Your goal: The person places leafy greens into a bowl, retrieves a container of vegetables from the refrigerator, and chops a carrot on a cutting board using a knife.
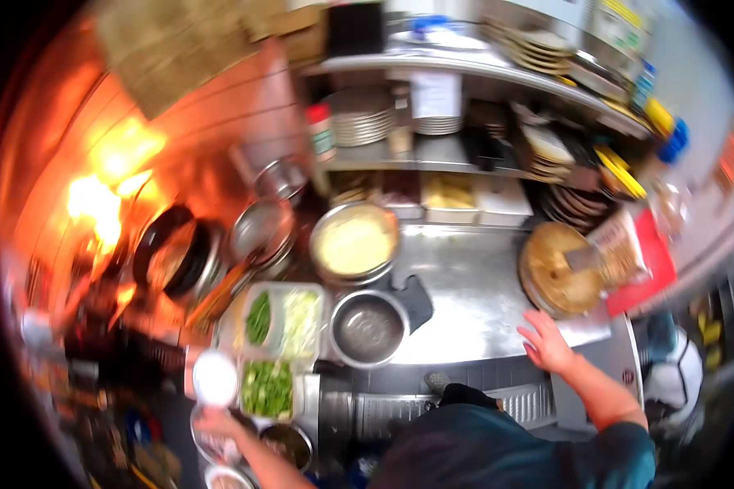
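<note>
- Because blur smeared our left hand [220, 424], we couldn't tell its grip over the round container [212, 448], whose contents looked pale pink.
- Bright chopped greens [267, 389] sat just beyond, presumably for easy reach.
- Our right hand [549, 346], fingers apart, hovered near the chopping board [556, 265].

2 hands [549, 349], 1 rnd chopping bd [553, 284], 2 metal shelves [432, 63].

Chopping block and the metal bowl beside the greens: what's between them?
Beside the bowl, a dark cloth-like item; then bare steel counter to the block, in the head view.
</note>
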A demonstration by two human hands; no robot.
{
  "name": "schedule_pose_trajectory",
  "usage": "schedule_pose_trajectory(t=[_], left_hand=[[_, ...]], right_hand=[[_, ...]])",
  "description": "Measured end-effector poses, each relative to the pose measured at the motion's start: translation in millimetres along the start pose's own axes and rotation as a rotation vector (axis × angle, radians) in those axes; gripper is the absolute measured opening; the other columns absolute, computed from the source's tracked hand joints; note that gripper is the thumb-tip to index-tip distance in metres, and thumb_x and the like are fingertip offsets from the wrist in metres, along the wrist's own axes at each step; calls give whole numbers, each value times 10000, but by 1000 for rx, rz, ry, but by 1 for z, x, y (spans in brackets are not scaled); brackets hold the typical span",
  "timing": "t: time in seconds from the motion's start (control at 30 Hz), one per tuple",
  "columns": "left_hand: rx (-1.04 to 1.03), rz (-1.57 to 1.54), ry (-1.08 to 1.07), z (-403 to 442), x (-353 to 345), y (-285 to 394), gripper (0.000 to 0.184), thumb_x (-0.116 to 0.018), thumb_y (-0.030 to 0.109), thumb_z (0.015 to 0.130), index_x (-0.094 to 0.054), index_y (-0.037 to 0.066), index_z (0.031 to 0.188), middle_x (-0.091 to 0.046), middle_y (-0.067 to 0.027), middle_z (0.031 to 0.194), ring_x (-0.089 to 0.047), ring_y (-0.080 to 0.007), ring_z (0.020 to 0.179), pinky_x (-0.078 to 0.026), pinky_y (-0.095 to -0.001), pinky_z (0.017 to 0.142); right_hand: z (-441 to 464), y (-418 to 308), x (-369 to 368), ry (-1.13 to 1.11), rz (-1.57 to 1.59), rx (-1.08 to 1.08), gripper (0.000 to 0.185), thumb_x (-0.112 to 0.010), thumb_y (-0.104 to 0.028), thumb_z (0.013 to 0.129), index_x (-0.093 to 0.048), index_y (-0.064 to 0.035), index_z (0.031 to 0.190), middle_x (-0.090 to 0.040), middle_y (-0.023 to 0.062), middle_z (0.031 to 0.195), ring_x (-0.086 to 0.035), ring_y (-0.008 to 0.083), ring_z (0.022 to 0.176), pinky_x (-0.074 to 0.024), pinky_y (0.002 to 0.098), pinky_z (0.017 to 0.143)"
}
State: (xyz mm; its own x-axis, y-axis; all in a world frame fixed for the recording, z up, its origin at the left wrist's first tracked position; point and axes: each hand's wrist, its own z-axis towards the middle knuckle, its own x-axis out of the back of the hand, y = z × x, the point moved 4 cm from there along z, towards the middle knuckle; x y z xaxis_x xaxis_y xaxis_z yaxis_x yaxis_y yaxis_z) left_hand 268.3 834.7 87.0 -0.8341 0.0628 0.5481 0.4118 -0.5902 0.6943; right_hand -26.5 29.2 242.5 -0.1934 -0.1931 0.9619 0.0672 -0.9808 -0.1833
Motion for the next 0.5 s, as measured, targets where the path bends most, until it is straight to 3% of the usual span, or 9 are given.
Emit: schedule_pose_trajectory(t=[0.03, 0.07, 0.1, 0.13, 0.2, 0.23, 0.37, 0.43, 0.5], left_hand=[[-146, 2, 95, -15, 2, 3, 524, -644, 195, 978, -470, -90, 1382, -637, -278, 1216, -633, -442, 1081, -518, -501, 927], [-15, -171, -27, -41, 17, 23, 577, -642, 196, 988, -433, -89, 1444, -584, -292, 1309, -616, -429, 1135, -510, -484, 975], [-59, -199, -34, -61, 23, 39, 571, -642, 160, 992, -424, -91, 1456, -567, -294, 1344, -602, -422, 1161, -498, -476, 1001], [-167, -220, -76, -78, 18, 42, 544, -622, 88, 992, -423, -92, 1466, -593, -253, 1268, -609, -367, 1080, -500, -422, 983], [-78, -441, -270, -139, 39, 94, 506, -553, -6, 988, -431, -87, 1472, -555, -118, 1069, -528, -218, 907, -492, -338, 871], [-265, -490, -235, -176, 63, 140, 484, -523, -19, 992, -440, -83, 1464, -551, -103, 1052, -524, -200, 909, -488, -330, 850], [-96, -544, -683, -272, 93, 191, 426, -521, 6, 999, -487, -66, 1417, -552, -95, 1033, -528, -186, 888, -472, -296, 824], [-179, -609, -719, -315, 103, 209, 313, -541, 6, 984, -553, -72, 1287, -581, -107, 1022, -553, -192, 889, -481, -311, 821], [-452, -454, -673, -344, 106, 191, 341, -605, 69, 973, -570, -39, 1294, -636, -143, 1082, -614, -237, 951, -515, -368, 879]], right_hand=[[7, 11, 11, 57, -38, -45, 527, -729, -58, 810, -612, -61, 1324, -508, 249, 1458, -463, 447, 1380, -358, 592, 1174], [20, 24, 20, 108, -70, -70, 532, -733, -76, 820, -603, -56, 1335, -503, 245, 1467, -452, 445, 1392, -351, 588, 1180], [35, 40, 26, 165, -78, -88, 535, -735, -78, 824, -597, -47, 1340, -499, 240, 1475, -449, 442, 1398, -352, 580, 1181], [45, 40, 39, 228, -101, -110, 539, -736, -81, 828, -591, -38, 1345, -494, 235, 1484, -445, 438, 1404, -353, 572, 1182], [91, 51, 63, 334, -150, -79, 521, -731, -71, 833, -594, -20, 1333, -510, 231, 1464, -461, 442, 1385, -376, 555, 1160], [116, 61, 71, 407, -151, -69, 499, -730, -81, 845, -600, -11, 1322, -535, 225, 1432, -489, 435, 1349, -409, 530, 1128], [242, 115, 100, 642, 87, -180, 342, -699, -178, 916, -665, -6, 1209, -669, 213, 1184, -642, 400, 1091, -536, 458, 929], [318, 162, 110, 689, 201, -257, 296, -692, -230, 928, -701, -17, 1135, -711, 213, 1051, -685, 402, 974, -561, 468, 852], [392, 207, 122, 700, 220, -395, 324, -708, -306, 914, -733, -26, 1075, -732, 205, 1018, -699, 409, 967, -567, 471, 842]])
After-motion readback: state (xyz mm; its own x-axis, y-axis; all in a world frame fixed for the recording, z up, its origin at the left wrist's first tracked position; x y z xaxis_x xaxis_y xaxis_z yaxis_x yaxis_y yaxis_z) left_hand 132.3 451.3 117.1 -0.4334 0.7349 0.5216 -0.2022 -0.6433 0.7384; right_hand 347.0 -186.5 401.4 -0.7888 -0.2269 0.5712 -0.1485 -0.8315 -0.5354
